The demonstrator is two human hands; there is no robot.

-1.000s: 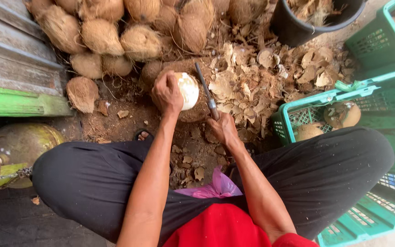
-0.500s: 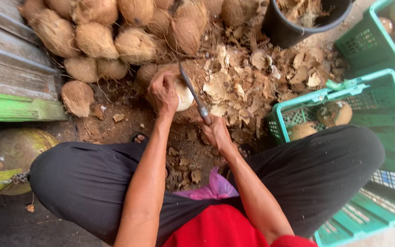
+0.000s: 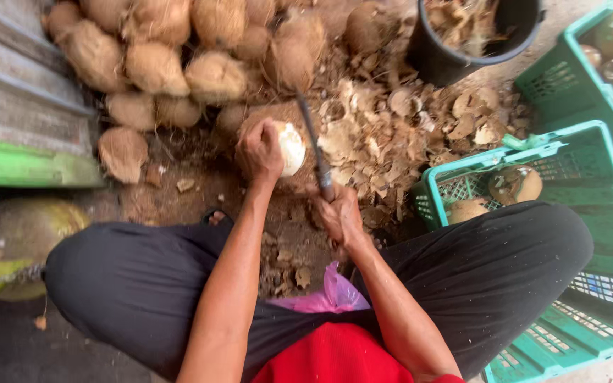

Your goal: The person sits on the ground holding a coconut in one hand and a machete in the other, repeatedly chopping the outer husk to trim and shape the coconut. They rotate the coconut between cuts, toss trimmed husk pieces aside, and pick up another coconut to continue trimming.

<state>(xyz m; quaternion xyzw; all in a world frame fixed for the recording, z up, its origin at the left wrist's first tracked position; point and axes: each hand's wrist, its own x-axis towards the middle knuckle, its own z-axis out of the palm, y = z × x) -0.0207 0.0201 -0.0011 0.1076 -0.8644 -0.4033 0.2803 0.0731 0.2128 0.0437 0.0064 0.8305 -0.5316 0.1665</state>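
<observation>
My left hand (image 3: 260,150) grips a partly peeled coconut (image 3: 291,147), its white flesh showing, held on the ground in front of me. My right hand (image 3: 338,216) holds the handle of a dark curved knife (image 3: 312,145), whose blade points away from me and lies along the right side of the coconut. Both arms reach forward between my knees, which are in black trousers.
A heap of brown husked coconuts (image 3: 172,64) lies at the back left. Shell scraps (image 3: 399,135) cover the ground to the right. A black bucket (image 3: 462,50) of scraps stands behind them. Green plastic crates (image 3: 569,184) with peeled coconuts stand at the right. A green-edged ledge (image 3: 30,167) runs at the left.
The knife has swung from leaning left to pointing away along the coconut's right side. My right hand moved slightly toward me. The left hand keeps its hold on the coconut.
</observation>
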